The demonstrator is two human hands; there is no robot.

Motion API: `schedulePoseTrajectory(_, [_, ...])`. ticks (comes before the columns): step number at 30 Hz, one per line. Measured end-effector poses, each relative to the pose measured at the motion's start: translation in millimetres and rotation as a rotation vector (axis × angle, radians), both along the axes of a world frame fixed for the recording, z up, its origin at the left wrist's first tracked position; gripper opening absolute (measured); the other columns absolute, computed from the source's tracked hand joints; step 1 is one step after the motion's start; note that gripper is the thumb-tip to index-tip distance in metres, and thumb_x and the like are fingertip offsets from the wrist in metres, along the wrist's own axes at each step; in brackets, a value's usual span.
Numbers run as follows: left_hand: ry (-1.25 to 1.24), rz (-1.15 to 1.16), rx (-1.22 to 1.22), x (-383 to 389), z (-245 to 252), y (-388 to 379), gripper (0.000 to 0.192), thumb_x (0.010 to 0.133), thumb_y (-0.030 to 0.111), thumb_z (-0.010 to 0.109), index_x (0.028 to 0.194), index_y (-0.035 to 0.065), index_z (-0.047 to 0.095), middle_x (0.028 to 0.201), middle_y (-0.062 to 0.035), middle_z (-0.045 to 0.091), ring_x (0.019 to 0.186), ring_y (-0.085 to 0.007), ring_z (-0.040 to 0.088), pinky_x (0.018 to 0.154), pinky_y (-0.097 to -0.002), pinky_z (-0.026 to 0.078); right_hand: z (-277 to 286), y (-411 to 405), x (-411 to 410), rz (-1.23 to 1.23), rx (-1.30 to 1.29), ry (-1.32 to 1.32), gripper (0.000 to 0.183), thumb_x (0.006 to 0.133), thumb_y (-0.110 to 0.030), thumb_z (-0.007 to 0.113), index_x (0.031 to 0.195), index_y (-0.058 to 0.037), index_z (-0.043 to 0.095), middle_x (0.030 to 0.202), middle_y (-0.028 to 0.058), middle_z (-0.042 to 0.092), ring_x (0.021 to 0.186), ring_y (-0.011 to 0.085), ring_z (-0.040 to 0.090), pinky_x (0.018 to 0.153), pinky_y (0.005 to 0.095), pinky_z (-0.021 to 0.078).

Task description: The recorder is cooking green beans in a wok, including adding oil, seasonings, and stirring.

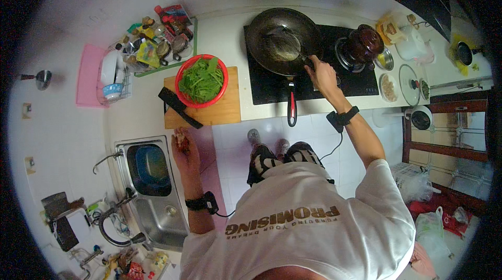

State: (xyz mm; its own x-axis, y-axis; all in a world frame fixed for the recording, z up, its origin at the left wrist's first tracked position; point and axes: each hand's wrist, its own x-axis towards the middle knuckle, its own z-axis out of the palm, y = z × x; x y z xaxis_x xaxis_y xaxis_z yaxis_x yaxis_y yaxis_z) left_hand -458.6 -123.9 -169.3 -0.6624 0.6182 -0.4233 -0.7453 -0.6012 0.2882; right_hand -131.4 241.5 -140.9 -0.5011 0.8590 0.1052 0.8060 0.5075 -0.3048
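A dark wok with a black-and-red handle sits on the black cooktop. A rounded metal cooking utensil lies inside it; my right hand seems closed around its handle at the wok's near right rim. My left hand, beside the sink, is curled around a small reddish-brown item that I cannot identify. Just beyond it, a black knife-shaped object lies across the left side of a wooden cutting board. Leafy greens fill a red bowl on the board.
Right of the wok stands a brown lidded pot. Farther right are a metal bowl, a plate of pale food and a glass lid. Seasoning bottles crowd the back left. The steel sink holds a blue basin.
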Motion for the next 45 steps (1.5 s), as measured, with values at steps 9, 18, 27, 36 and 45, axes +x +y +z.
schedulePoseTrajectory(9, [-0.100,-0.231,0.253,-47,-20,34,0.018,0.099,0.012,0.046,0.108,-0.0027,0.051,0.102,-0.0133,0.052,0.099,-0.0244,0.053,0.092,-0.0345,0.049,40,-33,63,0.044,0.146,-0.141,0.027,0.089,-0.024,0.059,0.113,-0.0125,0.062,0.088,0.0187,0.067,0.072,0.0386,0.064,0.064,0.0465,0.0524])
schedulePoseTrajectory(18, [-0.272,-0.303,0.288,-45,-8,76,0.020,0.097,0.012,0.050,0.106,-0.0049,0.054,0.104,-0.0144,0.056,0.103,-0.0270,0.053,0.093,-0.0365,0.050,74,-53,53,-0.039,-0.050,-0.212,0.028,0.085,-0.025,0.064,0.109,-0.0108,0.064,0.079,0.0216,0.065,0.072,0.0414,0.062,0.062,0.0488,0.0510])
schedulePoseTrajectory(27, [-0.203,-0.443,0.188,20,4,109,0.025,0.099,0.016,0.048,0.109,-0.0055,0.053,0.106,-0.0140,0.059,0.105,-0.0254,0.056,0.100,-0.0375,0.047,4,-21,6,-0.110,0.069,0.031,0.033,0.088,-0.025,0.061,0.116,-0.0086,0.060,0.083,0.0228,0.066,0.072,0.0404,0.065,0.063,0.0496,0.0522])
schedulePoseTrajectory(36, [-0.046,-0.586,0.003,64,37,216,0.025,0.099,0.015,0.046,0.109,-0.0077,0.053,0.112,-0.0179,0.059,0.110,-0.0304,0.056,0.100,-0.0413,0.048,9,-18,42,-0.060,0.011,-0.032,0.033,0.087,-0.020,0.061,0.118,-0.0085,0.059,0.095,0.0209,0.066,0.078,0.0420,0.063,0.068,0.0488,0.0522])
schedulePoseTrajectory(45, [0.483,-0.901,-0.338,82,18,368,0.030,0.100,0.027,0.044,0.096,0.0000,0.056,0.079,-0.0105,0.060,0.063,-0.0172,0.058,0.051,-0.0283,0.048,44,-58,83,-0.229,-0.090,0.221,0.034,0.086,-0.020,0.064,0.115,-0.0027,0.061,0.099,0.0230,0.066,0.086,0.0409,0.064,0.072,0.0449,0.0520])
